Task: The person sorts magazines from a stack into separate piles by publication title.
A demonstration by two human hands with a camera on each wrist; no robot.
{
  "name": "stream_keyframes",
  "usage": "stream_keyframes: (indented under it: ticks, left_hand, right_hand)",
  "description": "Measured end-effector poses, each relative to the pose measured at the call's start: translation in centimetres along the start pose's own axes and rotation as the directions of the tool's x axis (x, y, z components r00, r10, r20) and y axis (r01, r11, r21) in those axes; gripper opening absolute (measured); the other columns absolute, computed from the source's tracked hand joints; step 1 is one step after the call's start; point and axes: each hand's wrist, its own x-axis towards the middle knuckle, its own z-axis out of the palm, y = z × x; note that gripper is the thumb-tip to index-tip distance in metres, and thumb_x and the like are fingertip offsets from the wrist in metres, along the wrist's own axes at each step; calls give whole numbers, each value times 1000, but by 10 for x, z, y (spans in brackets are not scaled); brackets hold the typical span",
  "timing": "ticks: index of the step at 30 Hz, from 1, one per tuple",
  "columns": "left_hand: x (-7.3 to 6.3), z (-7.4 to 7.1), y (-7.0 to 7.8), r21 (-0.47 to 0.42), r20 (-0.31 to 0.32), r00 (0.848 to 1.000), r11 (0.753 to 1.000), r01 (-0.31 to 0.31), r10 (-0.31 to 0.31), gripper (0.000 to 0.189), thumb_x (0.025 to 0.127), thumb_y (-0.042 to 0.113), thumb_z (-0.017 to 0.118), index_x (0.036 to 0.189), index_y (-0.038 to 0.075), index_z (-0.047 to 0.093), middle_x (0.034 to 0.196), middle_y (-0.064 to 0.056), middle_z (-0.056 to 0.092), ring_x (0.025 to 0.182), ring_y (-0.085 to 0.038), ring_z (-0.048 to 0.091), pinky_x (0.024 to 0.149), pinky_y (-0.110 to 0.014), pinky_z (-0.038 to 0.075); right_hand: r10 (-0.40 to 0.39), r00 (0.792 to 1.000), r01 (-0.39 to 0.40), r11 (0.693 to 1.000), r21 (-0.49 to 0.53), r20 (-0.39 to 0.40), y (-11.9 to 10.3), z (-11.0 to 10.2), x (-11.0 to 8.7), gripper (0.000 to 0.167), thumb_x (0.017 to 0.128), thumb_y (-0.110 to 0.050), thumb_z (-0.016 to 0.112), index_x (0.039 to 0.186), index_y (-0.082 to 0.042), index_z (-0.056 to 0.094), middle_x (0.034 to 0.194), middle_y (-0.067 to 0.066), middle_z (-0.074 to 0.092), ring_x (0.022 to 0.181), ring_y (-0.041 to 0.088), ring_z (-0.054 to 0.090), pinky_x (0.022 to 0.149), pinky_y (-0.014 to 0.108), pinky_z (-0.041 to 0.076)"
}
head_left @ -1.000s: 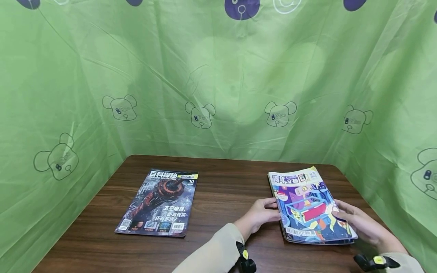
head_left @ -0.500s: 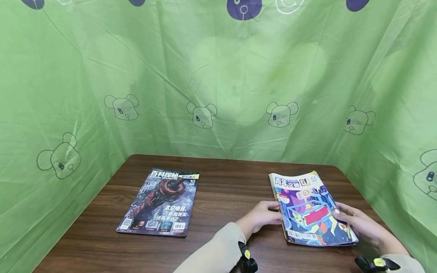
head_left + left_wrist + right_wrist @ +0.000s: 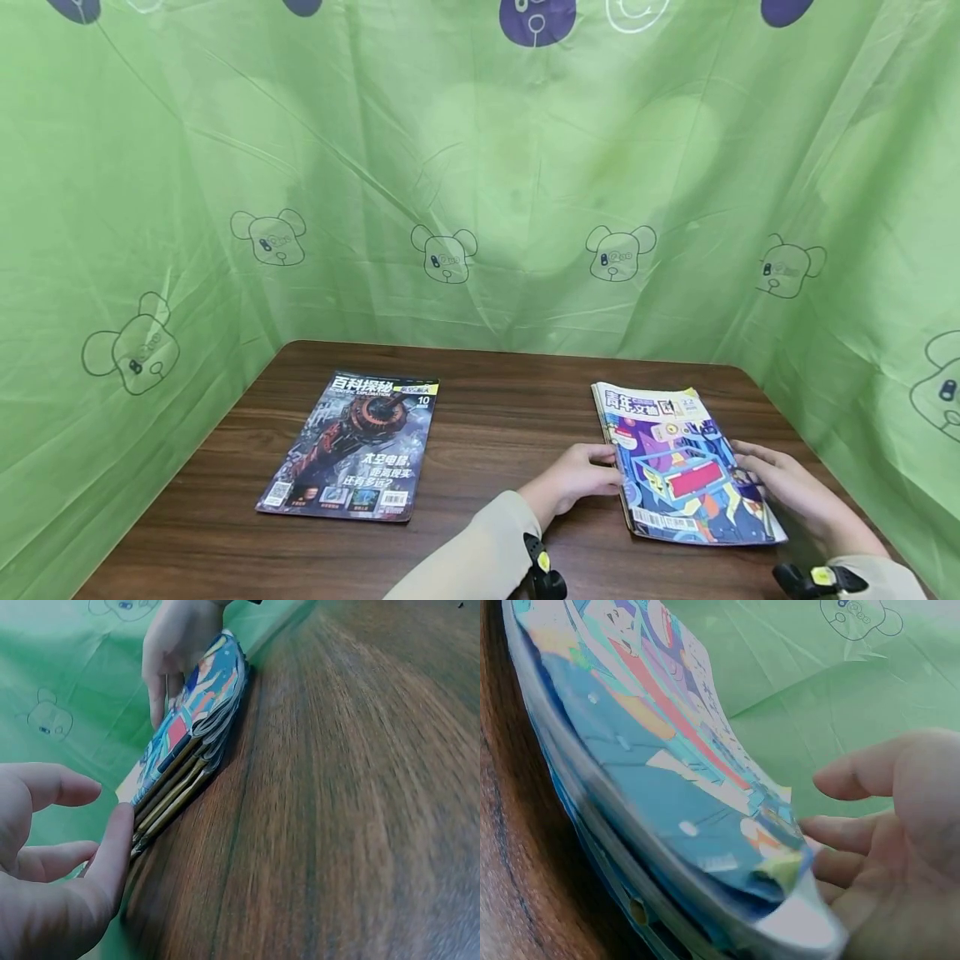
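Note:
A stack of magazines (image 3: 686, 467) lies at the right of the table, its top cover colourful with a purple and blue drawing. Against the stack's left, spine side rests my left hand (image 3: 573, 479), thumb and fingertips touching the edge. Along the right edge sits my right hand (image 3: 783, 483), its fingers loosely bent beside the pages. In the right wrist view its thumb stands clear of the cover, and the page edges look uneven at the near corner. The left wrist view shows several spines (image 3: 176, 787) layered under the top magazine, with a left fingertip on them.
One dark magazine (image 3: 352, 446) with a red machine on its cover lies flat on the left of the brown wooden table (image 3: 495, 400). A green curtain (image 3: 480, 167) with bear drawings encloses the table at the back and sides.
My right thumb has come off the top cover and the hand has drawn slightly away from the edge. The stack's top cover lies flatter at its upper right. My left hand stays nearly still.

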Motion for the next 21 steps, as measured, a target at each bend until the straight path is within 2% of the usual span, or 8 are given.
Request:
stream_keyframes:
  ticks: [4,7,14,18,21]
  left_hand:
    - [1,1,0,5,-5,1000,1000,-5,5,53,82,-15,64,134,-16,52,121,-16,60,93,-31,70,83,-36,60]
    - [0,2,1,11,-14,1000,1000,-6,7,53,82,-15,65,133,-15,53,120,-15,60,93,-32,71,82,-35,60]
    - [-1,2,2,-4,-10,1000,1000,-6,6,51,82,-16,65,132,-16,54,117,-15,60,92,-33,71,81,-35,60]
    - [-1,1,3,-4,-14,1000,1000,2,-2,51,82,-16,65,131,-16,55,116,-14,60,92,-32,71,81,-35,60]
    - [-1,0,3,0,-29,1000,1000,10,-10,50,81,-16,67,131,-14,56,115,-13,61,91,-29,71,81,-36,60]
  right_hand:
    - [-57,996,55,998,-31,-66,3,2,2,63,110,-26,37,148,21,18,131,36,54,94,1,61,80,24,56]
    - [-99,990,95,994,-48,-97,6,3,4,61,110,-24,36,146,23,21,141,41,42,95,-8,55,83,18,54]
    - [-126,986,123,992,-39,-106,6,3,6,62,111,-24,32,148,22,15,145,44,32,95,-14,51,85,17,52]
    - [-126,982,116,991,-72,-141,2,2,7,63,111,-29,31,150,18,16,147,42,31,94,-17,47,84,17,51]
    - [-144,978,136,989,-60,-154,-1,2,6,66,110,-33,32,151,17,18,147,41,32,96,-16,49,84,18,51]
